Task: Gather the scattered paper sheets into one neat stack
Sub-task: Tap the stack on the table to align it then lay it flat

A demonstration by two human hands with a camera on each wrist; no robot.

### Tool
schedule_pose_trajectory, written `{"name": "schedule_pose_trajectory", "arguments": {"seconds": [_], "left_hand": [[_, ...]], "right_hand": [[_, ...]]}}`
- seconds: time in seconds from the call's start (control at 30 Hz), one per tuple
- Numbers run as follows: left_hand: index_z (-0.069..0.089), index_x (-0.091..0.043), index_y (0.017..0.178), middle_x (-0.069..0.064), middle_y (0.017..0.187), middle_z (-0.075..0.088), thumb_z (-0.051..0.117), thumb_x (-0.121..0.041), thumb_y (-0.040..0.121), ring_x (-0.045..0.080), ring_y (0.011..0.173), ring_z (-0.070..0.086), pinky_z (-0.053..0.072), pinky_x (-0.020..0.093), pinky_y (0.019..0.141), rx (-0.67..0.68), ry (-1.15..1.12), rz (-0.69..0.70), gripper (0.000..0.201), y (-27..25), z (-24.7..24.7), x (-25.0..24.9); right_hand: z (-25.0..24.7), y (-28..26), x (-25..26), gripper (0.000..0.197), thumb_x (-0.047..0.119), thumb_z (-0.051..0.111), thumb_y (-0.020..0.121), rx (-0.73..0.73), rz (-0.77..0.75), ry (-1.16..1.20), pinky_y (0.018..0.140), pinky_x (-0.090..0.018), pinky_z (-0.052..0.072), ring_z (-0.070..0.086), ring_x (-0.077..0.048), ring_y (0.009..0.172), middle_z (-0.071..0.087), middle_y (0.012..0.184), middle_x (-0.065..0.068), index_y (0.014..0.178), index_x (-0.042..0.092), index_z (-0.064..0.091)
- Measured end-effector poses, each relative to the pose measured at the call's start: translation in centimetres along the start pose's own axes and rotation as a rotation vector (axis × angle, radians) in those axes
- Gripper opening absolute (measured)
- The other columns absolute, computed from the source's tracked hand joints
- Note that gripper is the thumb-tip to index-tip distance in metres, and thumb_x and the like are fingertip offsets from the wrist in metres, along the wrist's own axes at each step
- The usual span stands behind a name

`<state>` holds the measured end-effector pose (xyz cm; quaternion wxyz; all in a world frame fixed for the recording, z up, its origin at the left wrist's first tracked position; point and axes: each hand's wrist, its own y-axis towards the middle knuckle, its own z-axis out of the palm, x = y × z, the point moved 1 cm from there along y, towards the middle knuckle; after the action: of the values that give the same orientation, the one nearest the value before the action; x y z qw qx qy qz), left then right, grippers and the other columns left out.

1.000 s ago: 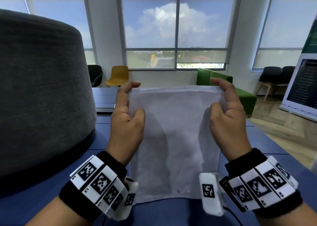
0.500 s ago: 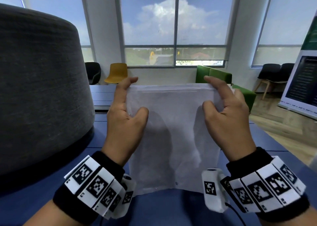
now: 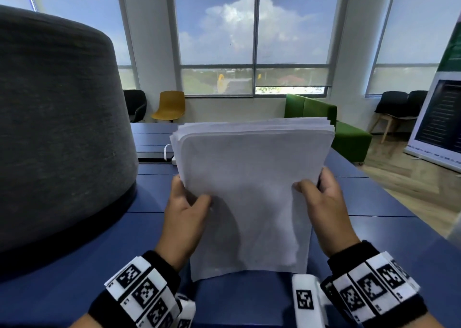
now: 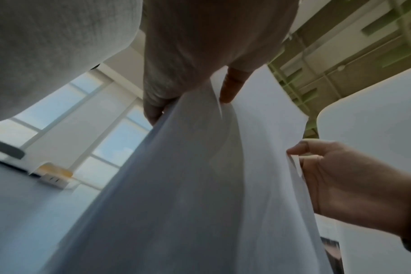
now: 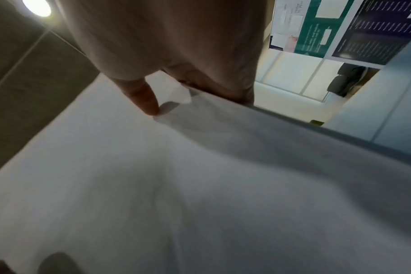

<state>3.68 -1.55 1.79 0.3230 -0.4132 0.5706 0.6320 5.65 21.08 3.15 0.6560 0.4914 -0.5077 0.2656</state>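
**Squaring the Paper Stack: Slip Risk**

Holding the paper stack (image 3: 252,190) upright at frame centre, lower edge on the blue worktop (image 3: 374,203), the left hand (image 3: 183,218) and right hand (image 3: 324,208) each pinch a side edge. Top edges fan unevenly; a loosened grip would likely let sheets slide apart. Only the right wrist view shows a folded corner beside the thumb.

Daylight floods through the windows (image 3: 252,36) at the top of the head view; edges bow outward. Both wrist views are blurred, with a lamp (image 5: 36,7) glaring upper left.
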Motion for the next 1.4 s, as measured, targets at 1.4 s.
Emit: {"name": "schedule_pose_trajectory", "arguments": {"seconds": [1.4], "left_hand": [[0.043, -0.016, 0.105, 0.004, 0.096, 0.063, 0.064, 0.006, 0.083, 0.021, 0.089, 0.064, 0.05, 0.026, 0.068, 0.02, 0.072, -0.255, 0.038, -2.8, -0.7, 3.1]], "right_hand": [[-0.4, -0.4, 1.3, 0.016, 0.01, 0.062, 0.088, 0.093, -0.088, -0.492, 0.08, -0.035, 0.054, 0.064, -0.019, 0.088, 0.069, 0.089, 0.008, 0.099, 0.021, 0.061]]}}
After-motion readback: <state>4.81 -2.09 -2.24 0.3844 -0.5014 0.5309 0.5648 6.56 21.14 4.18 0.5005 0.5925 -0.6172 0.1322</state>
